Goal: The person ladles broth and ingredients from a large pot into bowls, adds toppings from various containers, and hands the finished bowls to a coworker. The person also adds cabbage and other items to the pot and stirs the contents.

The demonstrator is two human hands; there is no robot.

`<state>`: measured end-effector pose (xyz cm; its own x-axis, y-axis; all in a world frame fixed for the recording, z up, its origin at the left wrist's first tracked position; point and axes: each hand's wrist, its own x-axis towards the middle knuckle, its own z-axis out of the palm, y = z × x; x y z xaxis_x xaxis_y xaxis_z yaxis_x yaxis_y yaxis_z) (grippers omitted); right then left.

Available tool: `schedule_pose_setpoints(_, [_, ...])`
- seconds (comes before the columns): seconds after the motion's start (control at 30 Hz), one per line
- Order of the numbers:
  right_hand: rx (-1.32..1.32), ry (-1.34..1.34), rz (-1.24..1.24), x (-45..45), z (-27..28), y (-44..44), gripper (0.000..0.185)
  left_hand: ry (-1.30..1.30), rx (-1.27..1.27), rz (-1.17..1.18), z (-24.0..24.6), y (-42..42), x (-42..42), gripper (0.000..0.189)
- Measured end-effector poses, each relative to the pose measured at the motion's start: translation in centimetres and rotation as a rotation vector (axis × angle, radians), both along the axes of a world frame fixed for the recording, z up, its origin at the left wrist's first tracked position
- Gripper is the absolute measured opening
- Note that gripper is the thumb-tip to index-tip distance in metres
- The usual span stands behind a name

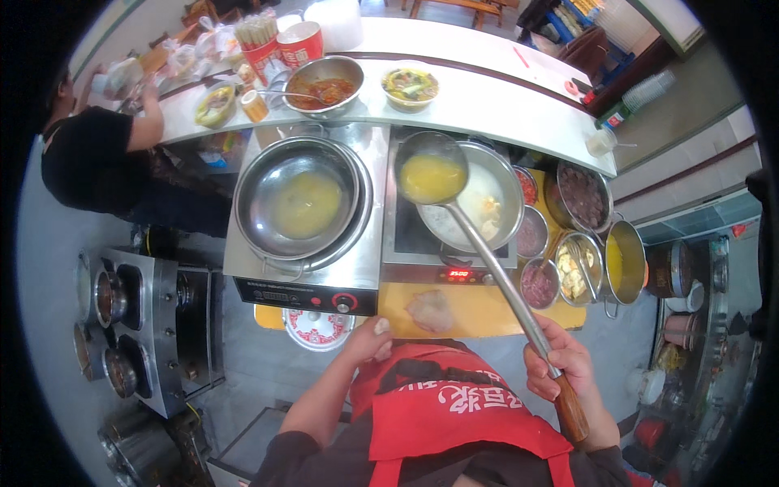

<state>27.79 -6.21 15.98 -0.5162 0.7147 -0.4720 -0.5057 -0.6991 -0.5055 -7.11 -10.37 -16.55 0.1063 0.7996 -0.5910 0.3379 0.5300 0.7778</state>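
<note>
My right hand grips the handle of a large metal ladle, whose bowl holds yellow liquid above the left part of a pot of whitish broth. My left hand rests by the table's front edge, its fingers curled; whether it holds anything cannot be told. To the left, a steel basin with some yellow liquid sits on top of another vessel on an induction cooker. A crumpled cloth lies on the yellow table before me.
Several food containers, including a pot of yellow liquid, stand on the right. On the white counter are a basin of red sauce and a filled bowl. Another person stands at the left. A patterned lid juts out below the cooker.
</note>
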Motion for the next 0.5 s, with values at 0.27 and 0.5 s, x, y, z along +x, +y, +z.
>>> schedule_pose_setpoints(0.27, [0.066, -0.472, -0.047, 5.8, -2.1, 0.8, 0.065, 0.489, 0.408, -0.308, 0.0, 5.3, 13.4, 0.06])
schedule_pose_setpoints(0.5, [0.221, -0.596, 0.083, 11.3, -4.8, 4.1, 0.07, 0.714, 0.214, -0.443, -4.8, 5.7, 15.9, 0.025])
